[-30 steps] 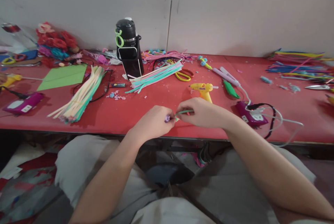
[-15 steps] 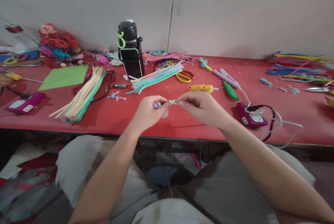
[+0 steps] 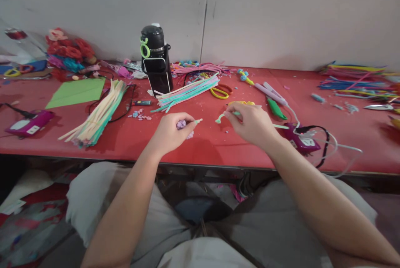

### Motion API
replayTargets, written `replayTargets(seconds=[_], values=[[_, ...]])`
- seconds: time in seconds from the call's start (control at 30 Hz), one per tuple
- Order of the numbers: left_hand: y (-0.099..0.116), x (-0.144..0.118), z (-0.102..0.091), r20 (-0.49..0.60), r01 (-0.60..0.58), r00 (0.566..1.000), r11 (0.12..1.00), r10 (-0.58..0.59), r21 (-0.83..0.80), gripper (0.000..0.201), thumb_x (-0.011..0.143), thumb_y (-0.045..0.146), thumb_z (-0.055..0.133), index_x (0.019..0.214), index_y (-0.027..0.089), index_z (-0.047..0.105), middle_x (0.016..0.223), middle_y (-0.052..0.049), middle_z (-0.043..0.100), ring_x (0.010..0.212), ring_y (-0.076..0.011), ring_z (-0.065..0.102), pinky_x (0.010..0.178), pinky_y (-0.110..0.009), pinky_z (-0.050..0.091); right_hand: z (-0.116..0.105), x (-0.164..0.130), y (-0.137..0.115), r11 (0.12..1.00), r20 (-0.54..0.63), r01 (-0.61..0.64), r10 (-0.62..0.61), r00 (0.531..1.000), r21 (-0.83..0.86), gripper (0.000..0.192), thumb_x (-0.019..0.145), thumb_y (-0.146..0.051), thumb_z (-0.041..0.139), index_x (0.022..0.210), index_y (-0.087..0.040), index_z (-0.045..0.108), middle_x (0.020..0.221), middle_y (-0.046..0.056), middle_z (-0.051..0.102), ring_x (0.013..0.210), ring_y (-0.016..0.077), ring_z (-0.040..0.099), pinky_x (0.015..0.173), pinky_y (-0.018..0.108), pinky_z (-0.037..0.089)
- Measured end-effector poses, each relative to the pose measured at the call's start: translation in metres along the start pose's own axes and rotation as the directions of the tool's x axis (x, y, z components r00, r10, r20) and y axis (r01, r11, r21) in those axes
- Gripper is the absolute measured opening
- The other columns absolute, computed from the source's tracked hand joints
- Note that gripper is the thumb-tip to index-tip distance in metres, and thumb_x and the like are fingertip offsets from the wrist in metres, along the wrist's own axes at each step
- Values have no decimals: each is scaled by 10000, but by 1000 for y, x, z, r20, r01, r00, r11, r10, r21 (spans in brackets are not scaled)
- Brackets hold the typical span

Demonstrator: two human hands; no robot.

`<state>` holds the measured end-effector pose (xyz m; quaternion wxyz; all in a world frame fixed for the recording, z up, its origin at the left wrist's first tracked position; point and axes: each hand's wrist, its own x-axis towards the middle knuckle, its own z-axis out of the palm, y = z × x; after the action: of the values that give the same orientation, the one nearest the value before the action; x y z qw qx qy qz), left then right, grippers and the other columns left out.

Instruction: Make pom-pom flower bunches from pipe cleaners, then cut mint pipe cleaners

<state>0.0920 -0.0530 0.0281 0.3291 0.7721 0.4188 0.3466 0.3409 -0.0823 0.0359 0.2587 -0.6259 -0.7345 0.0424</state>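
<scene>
Lilac flower (image 3: 181, 124) in left hand (image 3: 170, 131); right hand (image 3: 251, 122) pinches green stem (image 3: 220, 117).

A stem (image 3: 225, 115) is pinched in the right hand (image 3: 250, 124), and a small piece (image 3: 181, 125) is held in the left hand (image 3: 170, 131); the two are set apart above the table (image 3: 206, 147). Behind the right fingers (image 3: 233, 109) a glue gun (image 3: 240, 103) is partly hidden, with scissors (image 3: 220, 90) further back. A bottle (image 3: 155, 66) is placed behind the left fingers (image 3: 187, 118), and a bundle (image 3: 96, 114) lies well to their left. A socket (image 3: 301, 139) is found just right of the right hand.
</scene>
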Motion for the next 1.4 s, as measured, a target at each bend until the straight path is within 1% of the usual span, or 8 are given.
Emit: replayTargets(seconds=[0.2,0.37,0.57,0.77,1.0,1.13,1.23,1.4], values=[[-10,2,3,95,-42,995,992,32,115,212,915,373,643,889,194,755,882,-54,759,789,-188,665,721,-292,465,14,-6,18,993,256,11,-40,966,114,235,994,-272,423,927,-158,617,908,107,704,797,217,620,689,315,404],[-12,10,20,325,-183,945,890,42,417,187,933,283,606,946,182,763,1002,-101,732,885,-235,674,804,-353,458,32,-9,22,989,291,28,-70,954,145,262,982,-203,418,1065,-145,660,1006,119,734,897,230,654,757,324,425],[-8,14,25,282,-401,914,752,291,524,406,918,383,678,1254,157,664,1319,-144,660,1243,-320,586,1044,-464,371,27,-7,13,967,259,-21,-47,965,254,274,987,-319,492,943,-149,703,860,79,728,728,179,606,656,288,382],[-3,20,26,265,-449,893,764,364,463,279,1010,400,551,1095,190,715,1072,-57,771,993,-214,692,843,-364,393,24,-12,2,967,221,-3,-55,974,255,247,965,-260,502,899,-155,715,802,64,717,677,162,561,635,286,344],[-5,22,31,322,-523,852,696,413,492,238,1019,319,526,1003,161,703,961,-60,759,921,-209,673,763,-349,352,25,-11,4,933,216,-27,-54,975,359,290,968,-299,502,851,-146,719,721,31,652,620,134,475,612,285,312],[0,24,19,180,-449,894,821,411,354,203,978,286,567,876,158,686,811,-30,692,774,-168,622,743,-328,363,27,-4,3,891,188,-38,-53,981,453,261,950,-287,514,858,-142,711,717,22,631,642,134,475,625,277,328],[2,24,6,75,-274,961,954,266,123,254,962,266,568,738,163,630,710,-4,609,668,-132,559,665,-282,382,25,2,-4,856,194,-5,-111,975,518,266,963,-281,486,847,-153,688,698,5,590,644,130,464,621,272,327],[0,20,-6,181,-194,969,970,166,148,294,986,267,492,715,174,559,703,1,550,661,-132,508,643,-276,366,22,8,-6,902,315,-35,-114,942,431,281,982,-302,483,772,-182,625,676,-17,546,635,120,445,611,271,305]])
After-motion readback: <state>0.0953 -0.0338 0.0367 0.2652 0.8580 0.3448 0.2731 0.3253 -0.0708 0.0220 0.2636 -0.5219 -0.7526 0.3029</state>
